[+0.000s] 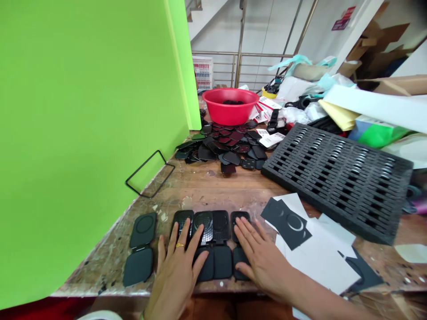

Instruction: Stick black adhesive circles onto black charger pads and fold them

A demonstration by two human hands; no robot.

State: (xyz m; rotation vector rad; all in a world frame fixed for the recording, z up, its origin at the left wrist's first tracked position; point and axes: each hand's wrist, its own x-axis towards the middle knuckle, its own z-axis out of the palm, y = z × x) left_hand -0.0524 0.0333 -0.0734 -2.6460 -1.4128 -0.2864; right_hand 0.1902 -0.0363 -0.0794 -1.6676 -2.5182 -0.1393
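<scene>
A row of black hinged two-panel pads (222, 262) lies unfolded near the table's front edge; their upper panels bear circular outlines or grid patterns. My left hand (176, 266), with a ring on one finger, is spread over the left part of the row, fingertips on the upper panels. It partly hides the pads beneath. My right hand (263, 258) lies flat with fingers stretched over the rightmost pad (240, 222), covering much of it. Left of my left hand, a separate unfolded pad (143, 231) shows a ring outline on its upper half. Both hands are open and hold nothing.
A green panel (93, 111) walls off the left, with a black wire frame (151, 195) against it. Loose black plates (230, 144) pile before a red basin (230, 106). Right are a slotted black foam tray (336, 178), white sheets (316, 258) and dark ring-marked sheets (287, 222).
</scene>
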